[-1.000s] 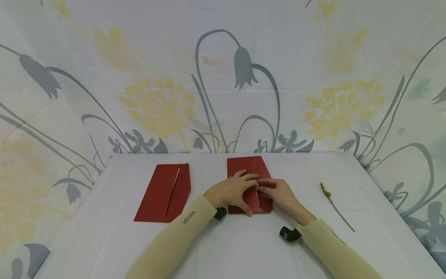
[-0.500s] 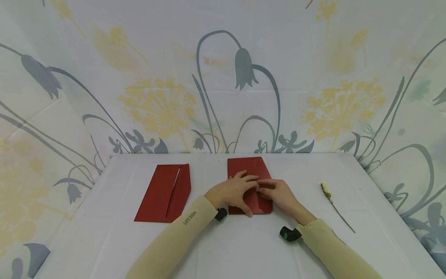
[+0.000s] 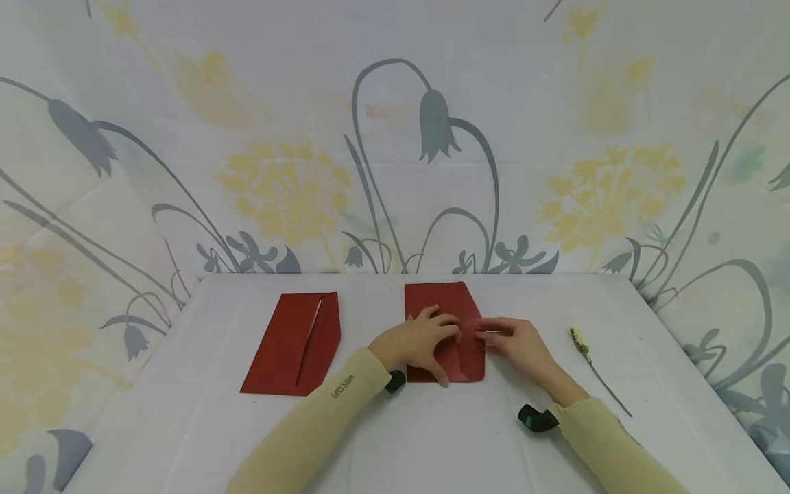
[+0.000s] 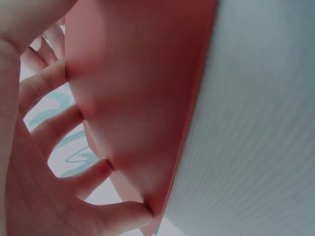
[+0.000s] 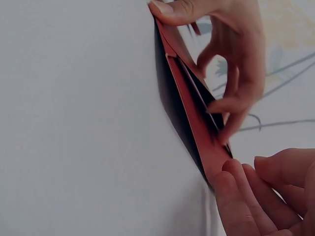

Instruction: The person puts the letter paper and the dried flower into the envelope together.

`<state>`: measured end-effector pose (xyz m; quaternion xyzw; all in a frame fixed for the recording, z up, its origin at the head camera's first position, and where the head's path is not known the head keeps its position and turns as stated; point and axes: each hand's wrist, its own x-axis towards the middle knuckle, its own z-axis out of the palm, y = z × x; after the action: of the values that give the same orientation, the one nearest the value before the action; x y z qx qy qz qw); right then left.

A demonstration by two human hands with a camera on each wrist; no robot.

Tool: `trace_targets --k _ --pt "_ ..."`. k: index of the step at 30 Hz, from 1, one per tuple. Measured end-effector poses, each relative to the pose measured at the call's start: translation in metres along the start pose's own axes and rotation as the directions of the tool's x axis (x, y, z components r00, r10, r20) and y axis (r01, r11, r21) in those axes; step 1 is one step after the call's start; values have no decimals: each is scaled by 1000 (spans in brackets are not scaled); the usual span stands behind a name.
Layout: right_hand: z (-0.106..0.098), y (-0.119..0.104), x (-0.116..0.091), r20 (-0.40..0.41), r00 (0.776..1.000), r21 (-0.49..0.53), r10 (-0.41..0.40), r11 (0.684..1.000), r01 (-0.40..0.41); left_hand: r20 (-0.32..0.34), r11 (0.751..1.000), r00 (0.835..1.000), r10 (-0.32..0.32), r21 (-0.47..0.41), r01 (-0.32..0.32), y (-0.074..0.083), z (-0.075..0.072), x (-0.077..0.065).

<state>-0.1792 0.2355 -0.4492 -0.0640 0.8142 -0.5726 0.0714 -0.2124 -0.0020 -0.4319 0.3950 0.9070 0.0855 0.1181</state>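
Observation:
A red paper envelope (image 3: 432, 296) lies on the white-covered table at the centre, its flap (image 3: 475, 360) toward the right. Spread over its left part, my left hand (image 3: 420, 341) presses with several fingertips and the thumb. In the left wrist view these fingertips dent the red paper (image 4: 138, 73). My right hand (image 3: 517, 346) reaches in from the right, fingertips at the flap's outer edge and fingers fairly straight. From the right wrist the envelope's mouth gapes, with a thin pale edge (image 5: 198, 89) inside between body and flap (image 5: 194, 123); right fingertips (image 5: 226, 184) meet the flap's near end.
A second red envelope (image 3: 280, 343) lies to the left, a white edge showing along its slit. On the right rests a dried flower stem (image 3: 605, 384) with a pale yellow head. Behind the table hangs a flower-printed cloth (image 3: 395, 171).
The white strip seen along the central envelope's opening has gone from the head view. My right hand has drawn right, from the opening to the flap's outer edge. My left hand stays put.

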Motion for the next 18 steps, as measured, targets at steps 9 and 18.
trace_targets --k 9,18 --pt "-31 -1 -18 -68 998 -6 3 1000 -3 3 1000 1000 -12 -1 12 1 -1 -1" --pt "-68 2 -42 -131 991 -86 -38 996 27 8 1000 1000 -7 -5 7 1 -2 -2"
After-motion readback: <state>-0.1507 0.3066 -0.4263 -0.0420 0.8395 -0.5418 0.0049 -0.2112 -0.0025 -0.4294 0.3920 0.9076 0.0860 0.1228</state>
